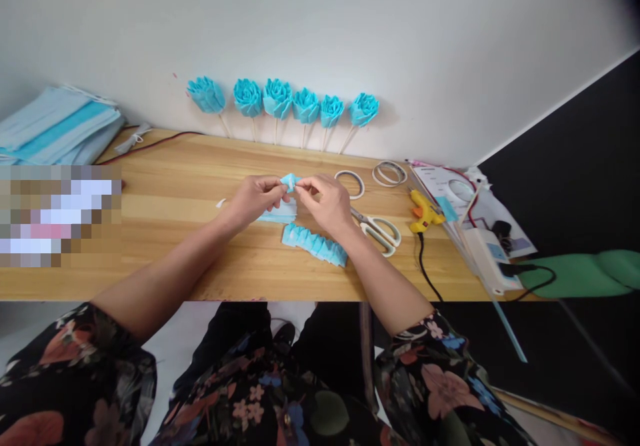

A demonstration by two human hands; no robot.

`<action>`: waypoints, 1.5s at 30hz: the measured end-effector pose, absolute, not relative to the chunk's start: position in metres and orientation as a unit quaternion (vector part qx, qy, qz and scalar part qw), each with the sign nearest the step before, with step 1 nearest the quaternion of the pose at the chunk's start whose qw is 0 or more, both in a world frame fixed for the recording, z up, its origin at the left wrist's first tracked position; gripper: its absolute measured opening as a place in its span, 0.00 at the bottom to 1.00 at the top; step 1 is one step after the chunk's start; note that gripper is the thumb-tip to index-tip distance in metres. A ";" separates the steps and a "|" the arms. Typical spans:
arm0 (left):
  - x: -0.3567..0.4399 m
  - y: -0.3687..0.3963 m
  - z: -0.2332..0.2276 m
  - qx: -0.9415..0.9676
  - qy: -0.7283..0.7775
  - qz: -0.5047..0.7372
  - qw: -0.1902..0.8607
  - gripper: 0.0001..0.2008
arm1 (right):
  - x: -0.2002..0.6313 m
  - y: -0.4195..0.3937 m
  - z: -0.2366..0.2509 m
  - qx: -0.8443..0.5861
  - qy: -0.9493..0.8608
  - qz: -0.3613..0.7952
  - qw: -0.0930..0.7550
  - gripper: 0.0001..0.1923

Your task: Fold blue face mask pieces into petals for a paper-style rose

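A small folded piece of blue fabric [291, 181] is held just above the middle of the wooden table [200, 166]. The left hand [255, 199] pinches its left side between thumb and fingertips; the right hand [325, 203] pinches its right side the same way. Both hands are closed on the piece, and their fingertips nearly meet.

Directly beneath the hands, touching the table, lies a flat blue strip [280, 214]. At 5 o'clock from the held piece, beside the right wrist, lies a pleated blue strip [315, 243].

At 3 o'clock, just beyond the right hand, lies a pair of white-handled scissors [381, 230]. Further along, at 2 to 3 o'clock, are two tape rolls [390, 173], flat on the table, and a yellow glue gun [424, 213] with a black cord running off the near edge. Beyond the gun, at the table's right end, lie clear packets [465, 196] holding printed sheets; their further contents cannot be told.

At 12 o'clock, six blue fabric roses [280, 99] on thin sticks lean against the white wall [350, 33] in a row. At 10 o'clock, at the far left corner, sits a stack of blue face masks [55, 126], with a loose white strap just beside it.
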State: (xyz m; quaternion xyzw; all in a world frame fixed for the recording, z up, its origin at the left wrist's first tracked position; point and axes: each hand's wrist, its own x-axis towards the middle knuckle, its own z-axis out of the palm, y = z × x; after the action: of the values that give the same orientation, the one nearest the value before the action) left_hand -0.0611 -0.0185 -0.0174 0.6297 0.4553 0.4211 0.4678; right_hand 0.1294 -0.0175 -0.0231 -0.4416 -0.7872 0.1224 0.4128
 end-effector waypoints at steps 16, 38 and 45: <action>-0.062 -0.020 -0.015 0.649 0.471 0.404 0.440 0.11 | 0.130 -0.017 -0.024 -0.435 -0.796 0.108 0.407 0.08; -0.062 -0.020 -0.011 0.585 0.459 0.428 0.514 0.11 | 0.131 -0.017 -0.016 -0.445 -0.698 0.308 0.469 0.11; -0.062 -0.019 -0.009 0.577 0.453 0.432 0.525 0.11 | 0.133 -0.012 -0.019 -0.428 -0.657 0.372 0.497 0.14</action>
State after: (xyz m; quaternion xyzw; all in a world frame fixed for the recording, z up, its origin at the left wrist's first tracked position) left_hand -0.0624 -0.0195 -0.0091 0.5766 0.4526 0.4323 0.5252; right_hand 0.1329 -0.0119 -0.0188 -0.4276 -0.6571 0.3719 0.4971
